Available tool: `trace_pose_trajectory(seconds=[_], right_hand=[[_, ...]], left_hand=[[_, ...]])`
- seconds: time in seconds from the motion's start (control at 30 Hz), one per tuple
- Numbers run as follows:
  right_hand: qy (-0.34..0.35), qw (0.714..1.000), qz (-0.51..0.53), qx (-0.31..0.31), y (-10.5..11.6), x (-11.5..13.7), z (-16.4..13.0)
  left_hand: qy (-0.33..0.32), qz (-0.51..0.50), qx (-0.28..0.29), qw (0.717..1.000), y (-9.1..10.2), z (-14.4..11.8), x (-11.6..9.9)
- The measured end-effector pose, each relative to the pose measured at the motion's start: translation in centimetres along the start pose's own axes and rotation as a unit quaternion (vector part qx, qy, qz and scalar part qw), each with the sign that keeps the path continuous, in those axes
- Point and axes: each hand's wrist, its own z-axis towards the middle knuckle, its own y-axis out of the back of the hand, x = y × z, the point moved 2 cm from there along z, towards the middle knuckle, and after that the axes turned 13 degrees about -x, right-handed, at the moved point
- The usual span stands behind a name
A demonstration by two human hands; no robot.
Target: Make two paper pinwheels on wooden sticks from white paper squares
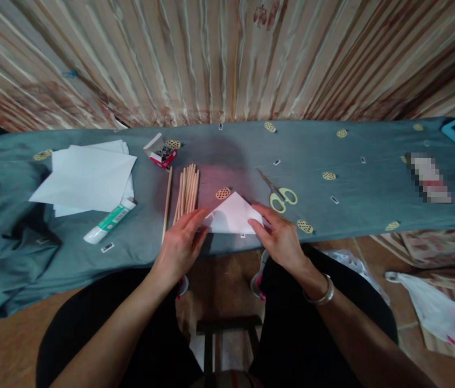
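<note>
While the folded white paper (233, 215) spans the gap between the left hand (182, 237) and the right hand (279, 235), its peak pointing far, each pinches one end. Wooden sticks (189, 188) lie just beyond the left hand, scissors (276, 191) just beyond the right.

I count: hands (181, 240), two; folded paper (231, 218), one; scissors (276, 191), one pair; glue tube (108, 222), one; small box (154, 145), one; sticks (188, 191) and loose sheets (90, 175), several each.
</note>
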Motion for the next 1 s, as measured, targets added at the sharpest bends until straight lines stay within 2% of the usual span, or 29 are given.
trace_pose_trajectory(seconds=[0.23,0.47,0.63,1.0], right_hand=[[0.026,0.999,-0.011,0.036,1.2,-1.5,1.6],[0.091,0.995,-0.013,0.046,1.1,-1.0,1.6],[0.113,0.992,-0.035,0.047,0.8,-0.8,1.5],[0.112,0.992,-0.052,0.033,0.7,-1.0,1.4]], left_hand=[[-0.028,0.011,0.048,0.998,-0.4,0.0,-2.4],[-0.126,0.012,0.105,0.986,-1.8,-1.6,-4.9],[-0.116,0.017,0.129,0.985,-2.7,-2.6,-5.2],[-0.099,0.032,0.162,0.981,-3.2,-2.8,-4.9]])
